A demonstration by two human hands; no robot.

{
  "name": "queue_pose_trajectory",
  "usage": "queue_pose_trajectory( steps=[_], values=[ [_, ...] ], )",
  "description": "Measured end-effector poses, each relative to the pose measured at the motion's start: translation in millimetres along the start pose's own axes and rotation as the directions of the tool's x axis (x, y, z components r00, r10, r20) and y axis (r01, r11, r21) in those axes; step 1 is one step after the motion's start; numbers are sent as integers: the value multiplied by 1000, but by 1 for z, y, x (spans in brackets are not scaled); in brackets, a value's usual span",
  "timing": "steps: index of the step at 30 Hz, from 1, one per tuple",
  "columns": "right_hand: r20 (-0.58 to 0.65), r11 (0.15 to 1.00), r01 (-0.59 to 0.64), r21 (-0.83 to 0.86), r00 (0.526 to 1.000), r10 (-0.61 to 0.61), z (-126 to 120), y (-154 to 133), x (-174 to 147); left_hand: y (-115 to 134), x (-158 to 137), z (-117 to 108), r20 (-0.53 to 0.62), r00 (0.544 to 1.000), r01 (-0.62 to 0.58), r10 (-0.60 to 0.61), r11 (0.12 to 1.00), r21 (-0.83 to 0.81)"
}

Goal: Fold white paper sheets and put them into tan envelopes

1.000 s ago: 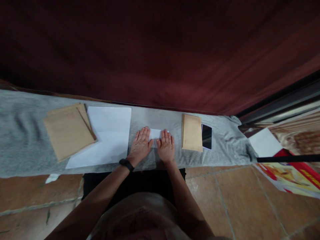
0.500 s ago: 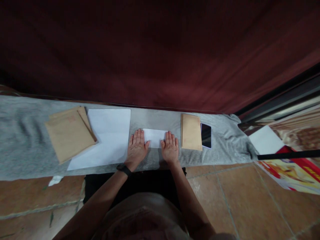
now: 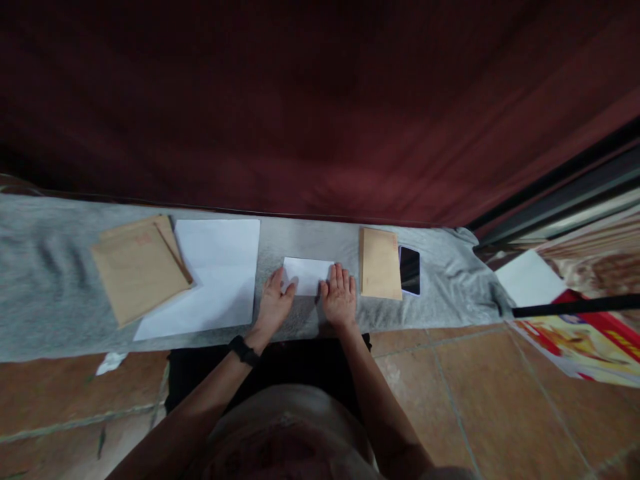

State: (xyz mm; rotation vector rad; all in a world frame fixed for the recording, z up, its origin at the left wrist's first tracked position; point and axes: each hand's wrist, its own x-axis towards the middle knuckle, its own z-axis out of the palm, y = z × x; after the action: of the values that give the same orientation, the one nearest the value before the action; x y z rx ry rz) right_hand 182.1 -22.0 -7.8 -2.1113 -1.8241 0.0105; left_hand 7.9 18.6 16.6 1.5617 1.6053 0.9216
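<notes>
A black wristwatch (image 3: 244,351) circles the wrist at the near edge of a tabletop draped in grey cloth (image 3: 447,287). Just beyond, the left hand (image 3: 274,303) is loosely bent, thumb apart from fingers, at the left end of a small white paper rectangle (image 3: 309,275) lying between the near and far edges. The right hand (image 3: 340,297) lies flat, fingers together and gripping nothing, against the paper's right end; the pair apparently steadies the piece from both sides. Toward the left end, overlapping brown paper envelopes (image 3: 140,273) rest partly on a large white sheet (image 3: 220,270), perhaps sorted there for easy reach. Toward the right end, more brown envelopes (image 3: 381,263) sit beside a dark-screened phone (image 3: 410,271). Past the far edge rises a dark red surface (image 3: 320,133).
</notes>
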Motion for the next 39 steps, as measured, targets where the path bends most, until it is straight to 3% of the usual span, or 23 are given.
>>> queue_pose_trajectory(
  steps=[2,5,7,11,17,20,22,23,26,28,30,31,33,37,39],
  values=[
    [-7,1000,5,5,1000,-5,1,0,0,4,2,-1,-14,991,125,-130,976,-177],
    [-14,1000,10,14,1000,-10,1,1,-1,8,5,-6,-30,943,296,-332,875,-384],
    [-22,1000,11,26,1000,-10,0,1,-1,9,6,-10,-1,917,353,-398,815,-460],
    [-51,995,42,90,998,-37,-7,1,-3,17,6,-15,50,921,358,-387,786,-504],
    [-9,914,289,284,954,-299,-25,-16,-12,47,-1,-16,101,952,283,-287,713,-641],
    [-37,848,195,493,978,-203,-31,-26,-9,60,-5,-20,165,953,296,-254,669,-682],
    [-36,720,59,692,998,-47,-37,-32,-3,62,-6,-22,192,952,303,-239,634,-712],
    [-17,614,-15,789,999,46,-41,-35,1,61,-7,-22,194,949,309,-248,617,-723],
    [137,173,-187,967,954,267,-49,-45,11,54,-9,-19,194,921,367,-338,586,-722],
    [251,-100,-232,968,919,305,-51,-52,14,50,-11,-14,242,903,415,-356,567,-712],
    [318,-237,-254,938,901,296,-47,-56,13,47,-12,-9,291,903,424,-315,556,-714],
    [333,-244,-265,933,894,300,-43,-56,12,45,-13,-7,297,910,413,-290,562,-717],
    [334,-145,-303,942,886,323,-33,-51,8,40,-11,-5,272,927,374,-256,603,-705],
    [238,252,-338,907,904,354,-13,-26,5,20,1,-12,173,961,277,-217,776,-567],
    [96,507,-253,824,944,315,-6,-14,5,7,10,-16,134,975,218,-175,858,-466]
  ],
)
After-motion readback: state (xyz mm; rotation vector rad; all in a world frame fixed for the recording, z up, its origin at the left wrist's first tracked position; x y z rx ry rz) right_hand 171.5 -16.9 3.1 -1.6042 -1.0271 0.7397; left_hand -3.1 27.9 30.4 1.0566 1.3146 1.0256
